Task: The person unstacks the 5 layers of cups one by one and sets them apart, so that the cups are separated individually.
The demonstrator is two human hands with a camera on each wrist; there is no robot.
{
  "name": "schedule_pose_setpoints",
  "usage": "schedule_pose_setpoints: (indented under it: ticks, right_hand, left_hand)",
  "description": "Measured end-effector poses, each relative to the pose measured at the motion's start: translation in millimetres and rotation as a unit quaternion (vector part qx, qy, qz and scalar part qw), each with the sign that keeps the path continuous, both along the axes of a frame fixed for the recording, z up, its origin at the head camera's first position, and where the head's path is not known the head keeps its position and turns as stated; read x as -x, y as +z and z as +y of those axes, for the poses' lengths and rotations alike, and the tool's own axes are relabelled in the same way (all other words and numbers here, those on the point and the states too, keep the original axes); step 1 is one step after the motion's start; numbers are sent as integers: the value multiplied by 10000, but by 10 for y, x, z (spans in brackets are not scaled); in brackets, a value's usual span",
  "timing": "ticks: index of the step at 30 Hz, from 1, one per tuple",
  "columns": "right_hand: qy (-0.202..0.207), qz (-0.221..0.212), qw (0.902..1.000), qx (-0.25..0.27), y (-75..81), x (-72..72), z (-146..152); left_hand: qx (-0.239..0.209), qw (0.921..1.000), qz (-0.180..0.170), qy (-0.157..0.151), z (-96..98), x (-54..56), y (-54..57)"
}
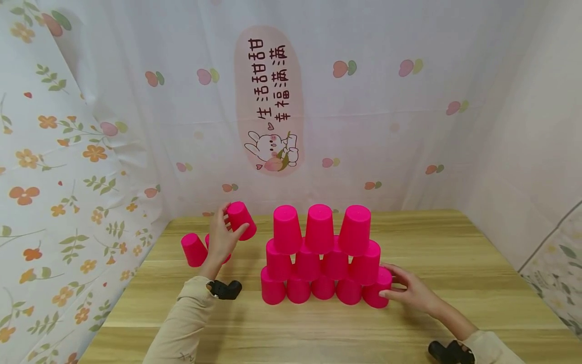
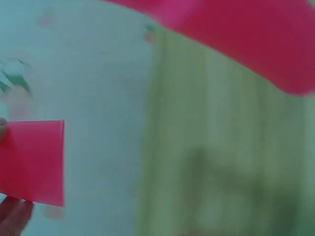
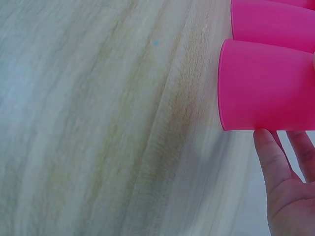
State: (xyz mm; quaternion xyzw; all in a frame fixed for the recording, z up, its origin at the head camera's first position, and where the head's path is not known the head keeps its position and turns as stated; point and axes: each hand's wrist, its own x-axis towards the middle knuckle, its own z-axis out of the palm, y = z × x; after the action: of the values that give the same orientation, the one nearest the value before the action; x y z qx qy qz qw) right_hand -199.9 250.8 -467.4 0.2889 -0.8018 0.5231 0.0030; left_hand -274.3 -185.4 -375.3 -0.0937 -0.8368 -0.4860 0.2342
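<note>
My left hand [image 1: 224,240] grips a pink cup [image 1: 241,220], mouth down and slightly tilted, with the thumb on its near side and fingers behind. The same cup [image 2: 32,162] shows at the left edge of the left wrist view. To the right stands a stack of upturned pink cups: several in the bottom row, several in the middle and three on top [image 1: 320,228]. My right hand [image 1: 411,290] has its thumb and fingers round the rightmost bottom cup [image 1: 378,292]. In the right wrist view, fingertips touch the side of that cup [image 3: 268,88].
Two more upturned pink cups stand at the table's left, one [image 1: 194,250] in full sight and another partly behind my left hand. The wooden table [image 1: 327,333] ends at a printed curtain [image 1: 386,121]. A pink surface [image 2: 246,39] blurs across the top of the left wrist view.
</note>
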Motion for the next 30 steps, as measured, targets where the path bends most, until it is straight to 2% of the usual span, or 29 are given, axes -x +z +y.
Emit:
schedule_pose_setpoints:
  ticks: [5, 8, 11, 15, 22, 30]
  right_hand:
    - [-14, -21, 10000, 46, -8, -3, -8]
    - [27, 9, 10000, 35, -18, 3, 0]
    - [32, 45, 10000, 51, -29, 9, 9]
    - [50, 88, 9999, 92, -37, 18, 14]
    - [52, 105, 9999, 74, -29, 17, 12]
    - [37, 93, 9999, 104, -39, 19, 16]
  left_hand:
    - [329, 9989, -76, 340, -111, 65, -378]
    - [580, 9971, -162, 471, -139, 87, -530]
    - [616, 9965, -294, 490, -134, 98, -628]
    - [611, 9954, -511, 536, -108, 103, -717]
    - [485, 9943, -646, 695, -82, 81, -866]
    - [458, 9915, -953, 760, -48, 62, -864]
